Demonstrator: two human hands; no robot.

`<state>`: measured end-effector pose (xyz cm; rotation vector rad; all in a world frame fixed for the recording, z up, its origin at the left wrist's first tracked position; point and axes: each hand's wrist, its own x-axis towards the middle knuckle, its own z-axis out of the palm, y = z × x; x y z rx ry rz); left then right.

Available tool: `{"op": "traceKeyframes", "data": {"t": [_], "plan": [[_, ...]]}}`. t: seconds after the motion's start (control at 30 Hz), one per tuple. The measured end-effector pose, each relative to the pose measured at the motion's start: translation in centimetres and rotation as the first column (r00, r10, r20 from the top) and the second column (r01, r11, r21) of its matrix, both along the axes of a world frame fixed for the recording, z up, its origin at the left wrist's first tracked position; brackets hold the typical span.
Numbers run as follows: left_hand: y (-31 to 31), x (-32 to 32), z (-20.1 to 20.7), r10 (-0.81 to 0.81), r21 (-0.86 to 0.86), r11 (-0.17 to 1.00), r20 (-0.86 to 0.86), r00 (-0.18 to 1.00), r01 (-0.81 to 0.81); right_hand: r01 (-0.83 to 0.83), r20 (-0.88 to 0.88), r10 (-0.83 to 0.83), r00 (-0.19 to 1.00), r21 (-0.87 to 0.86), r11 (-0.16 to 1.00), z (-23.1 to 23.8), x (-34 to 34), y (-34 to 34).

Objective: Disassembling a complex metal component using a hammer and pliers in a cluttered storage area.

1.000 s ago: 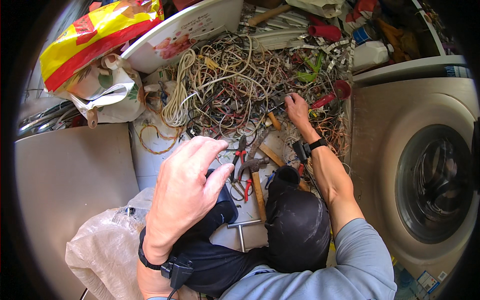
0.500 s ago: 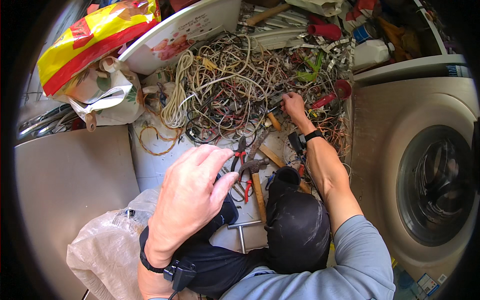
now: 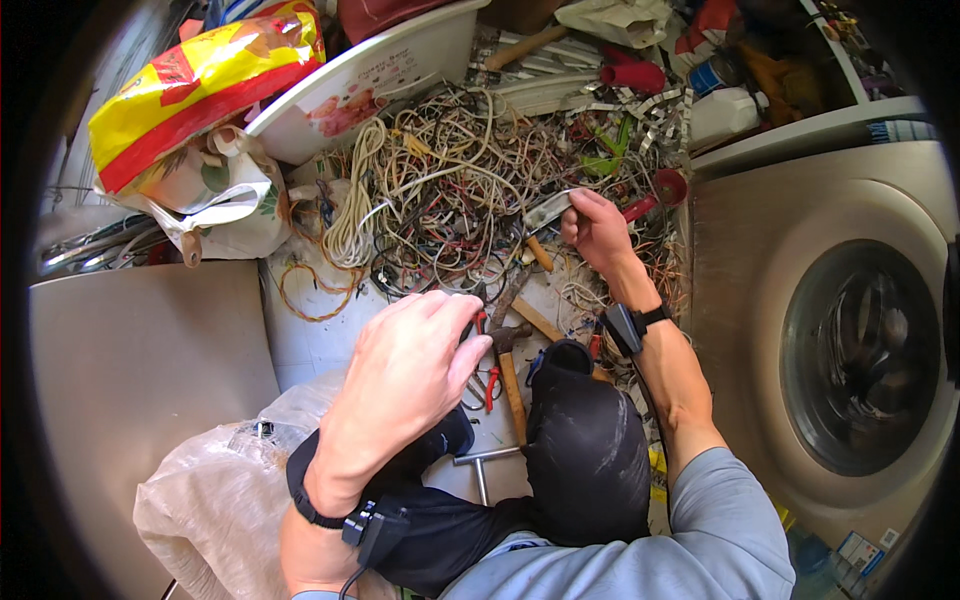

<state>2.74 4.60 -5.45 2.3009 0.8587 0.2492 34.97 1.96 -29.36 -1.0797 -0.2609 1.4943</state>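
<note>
"Both hands have shifted since the earlier frame: the right hand [image 3: 600,234] a little rightward with its wrist drawn closer to my view, the left hand [image 3: 402,358] slightly rightward too. The flat grey piece [image 3: 548,213] now shows more of its pale face. My view has turned slightly as well."

"Where is that piece, against the tangled cable heap [image 3: 468,160]?"

"Over the heap's near right part, as I see it. Whether it touches the heap, I can't tell from this far off."

"Which way does it lie from the hand?"

"Out to the left of the right fingertips — they pinch its upper right end. Its long axis slants down and left, toward the heap's near edge, where a wooden handle [image 3: 539,254] sits just beside the free end."

"And the left?"

"Well apart from the piece, on the heap's near side — thumb spread from loosely bent fingers. I see nothing in it, though its palm faces away from me. The right is plainly nearer."

"What's close to the left?"

"A claw hammer [image 3: 511,392] and red-handled pliers [image 3: 492,386], both on the heap's near side."
</note>
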Motion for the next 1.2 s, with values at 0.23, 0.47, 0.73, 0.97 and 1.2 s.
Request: {"op": "traceKeyframes", "data": {"t": [0.23,0.47,0.73,0.97,1.2], "plan": [[-0.5,3.7,-0.3,0.148,-0.097,0.986,0.179,0.973,-0.132,-0.093,-0.146,0.126,0.981,0.215,0.972,12.8,-2.6,-3.4],[-3.7,6.8,2.7,0.369,-0.645,0.764,0.447,0.815,0.008,-0.105,-0.031,0.11,0.993,0.144,0.984,21.7,-5.7,-8.8],[-7.9,6.6,4.3,0.346,-0.637,0.745,0.623,0.702,0.199,-0.144,-0.005,0.144,0.99,-0.008,0.99,25.2,-7.1,-15.9],[-10.3,5.7,5.6,0.308,-0.609,0.759,0.646,0.698,0.229,-0.156,-0.102,0.16,0.982,0.043,0.987,25.0,-8.8,-18.9],[-10.9,5.2,5.5,0.251,-0.539,0.806,0.686,0.683,0.245,-0.054,0.062,0.053,0.997,0.011,0.998,26.4,-10.0,-19.6]]}}
